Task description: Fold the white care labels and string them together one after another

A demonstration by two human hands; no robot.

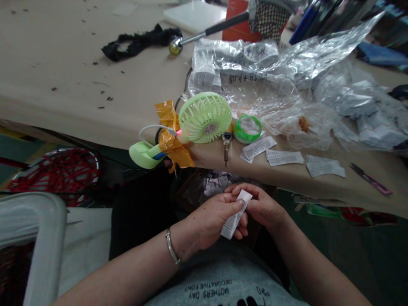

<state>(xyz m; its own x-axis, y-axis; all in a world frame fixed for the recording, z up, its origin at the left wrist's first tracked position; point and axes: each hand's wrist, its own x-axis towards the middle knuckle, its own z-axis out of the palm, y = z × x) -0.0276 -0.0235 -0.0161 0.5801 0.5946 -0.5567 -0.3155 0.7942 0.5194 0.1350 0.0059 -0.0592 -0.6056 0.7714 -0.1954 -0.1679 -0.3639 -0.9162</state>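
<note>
My left hand [215, 219] is closed around a narrow white label [234, 219] with small printed text, the thumb pressed on its face. It may be a small stack; I cannot tell how many layers. My right hand [263, 206] is closed at the label's upper right edge, thumb and curled fingers against it. Both hands are over my lap, just below the table edge. On the table in front of them lie several printed labels in small piles: a left pile [259, 147], a middle pile [284, 157] and a right pile [325, 165].
A green fan [205, 118] is taped to the table edge beside a screwdriver-like tool [226, 148] and a round green tub [247, 128]. Clear plastic bags [287, 93] spread behind. A small pink-handled cutter [371, 179] lies right. Below the edge is a bag of white pieces [215, 183].
</note>
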